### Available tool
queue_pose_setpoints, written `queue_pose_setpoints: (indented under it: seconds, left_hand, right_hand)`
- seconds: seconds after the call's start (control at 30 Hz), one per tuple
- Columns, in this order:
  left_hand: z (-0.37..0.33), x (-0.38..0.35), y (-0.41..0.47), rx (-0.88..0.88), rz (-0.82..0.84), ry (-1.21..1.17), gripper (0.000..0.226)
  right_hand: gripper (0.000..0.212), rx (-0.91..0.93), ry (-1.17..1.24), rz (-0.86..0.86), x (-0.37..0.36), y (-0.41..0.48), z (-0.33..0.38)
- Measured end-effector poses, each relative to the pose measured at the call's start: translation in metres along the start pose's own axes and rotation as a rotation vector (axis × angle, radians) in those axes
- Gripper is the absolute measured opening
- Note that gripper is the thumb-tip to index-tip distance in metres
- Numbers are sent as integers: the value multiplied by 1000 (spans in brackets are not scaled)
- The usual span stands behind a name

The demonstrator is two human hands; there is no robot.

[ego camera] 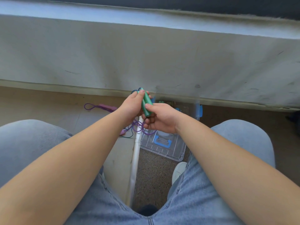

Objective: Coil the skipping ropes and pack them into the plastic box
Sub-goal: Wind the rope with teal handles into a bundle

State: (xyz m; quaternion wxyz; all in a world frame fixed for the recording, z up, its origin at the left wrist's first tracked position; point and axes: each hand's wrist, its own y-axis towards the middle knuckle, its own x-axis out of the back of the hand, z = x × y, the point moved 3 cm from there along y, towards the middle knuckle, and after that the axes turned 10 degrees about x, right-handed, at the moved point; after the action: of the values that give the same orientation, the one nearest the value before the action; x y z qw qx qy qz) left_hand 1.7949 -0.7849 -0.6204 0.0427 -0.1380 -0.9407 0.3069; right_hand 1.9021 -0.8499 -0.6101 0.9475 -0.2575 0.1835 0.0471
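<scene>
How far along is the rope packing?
Done: plastic box stands open, its lid on the floor; something green seems to be inside already, unclear what. In hand: left hand and right hand both grip the green handles of one rope. Left: purple rope lies loose on the floor, uncoiled; both ropes need boxing.

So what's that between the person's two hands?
In the head view, two green rope handles lie side by side between them; the left hand grips their upper part, the right hand their lower end.
</scene>
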Motion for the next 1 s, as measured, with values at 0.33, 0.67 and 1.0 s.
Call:
queue_pose_setpoints:
  seconds: [0.33, 0.67, 1.0]
  left_hand:
    - [-13, 33, -1, -468, -317, 446, 23]
    - [5, 10, -12, -316, -259, 652, 35]
    - [15, -9, -29, -419, 121, 1736, 30]
  right_hand:
    - [17, -60, 41, 272, 1, -13, 13]
    - [15, 118, -48, 67, 0, 1, 22]
    - [9, 261, -1683, 6, 9, 9, -1]
